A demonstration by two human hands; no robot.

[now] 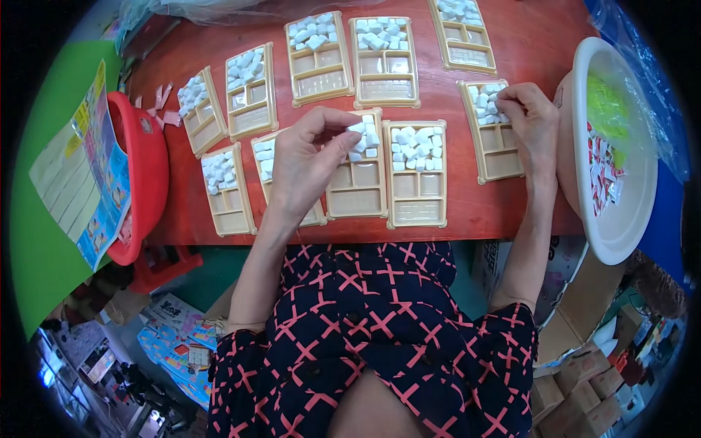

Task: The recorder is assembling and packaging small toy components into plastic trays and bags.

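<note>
My left hand (307, 164) is closed in a pinch over a beige compartment tray (354, 201) in the near row, with a small white block (356, 128) between thumb and forefinger. More white blocks (370, 139) fill that tray's top compartment. On the right, my right hand (533, 120) is closed with its fingertips at the white blocks (485, 106) of another beige tray (504, 165); whatever it pinches is hidden. The lower compartments of both trays hold no blocks. My left wrist partly covers a further tray (315, 216).
Several similar trays (398, 88) with white blocks stand across the red table (467, 212). A white basin (584, 182) with small red-and-white packets (602, 175) is at right. At left, a red basin (155, 171) has printed sheets (87, 175) over it. Clear plastic (219, 11) lies at the back.
</note>
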